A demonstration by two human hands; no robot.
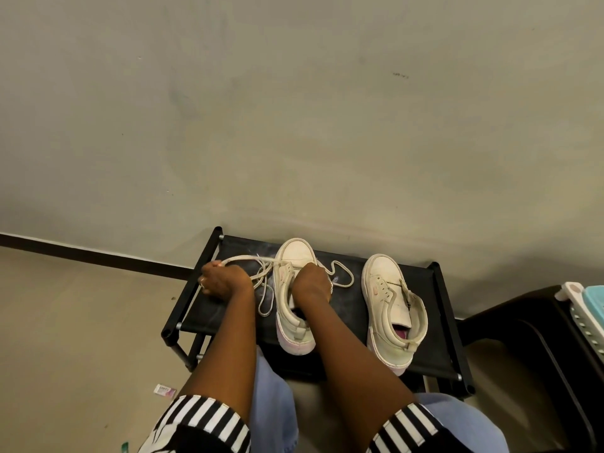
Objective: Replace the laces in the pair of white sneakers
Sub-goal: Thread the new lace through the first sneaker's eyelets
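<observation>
Far left, a small printed scrap (165,390) lies on the floor, not part of the job. The left hand (225,282) is out over the left edge of the black rack (346,305), its grip closed round a pale lace (248,258). That strand runs taut from the fist to the front eyelets of the left sneaker (295,253). More lace lies slack in loops on the rack between the hand and the shoe. One lace or two cannot be told.

The left sneaker stands on the rack, toe to the wall. The lace seems to pass only through the eyelets nearest the toe, and the upper rows look bare. The right hand (312,282) rests on top of this shoe at the tongue. Its fingers are hidden over the far side, so its grip cannot be read: maybe steadying the shoe, maybe pinching lace. Another loop of lace comes out just right of it.

The right sneaker (382,273) stands apart, eyelets empty, tongue flopped open, with no lace in it.

Further right, a dark stool (523,322) holds pale plastic things (585,308).

Judgement: early to middle. One shoe is fully stripped, the other has lace in its lowest holes only. Whether this lace is going out or coming in cannot be told. Left to do: lace both shoes fully and tie them.
</observation>
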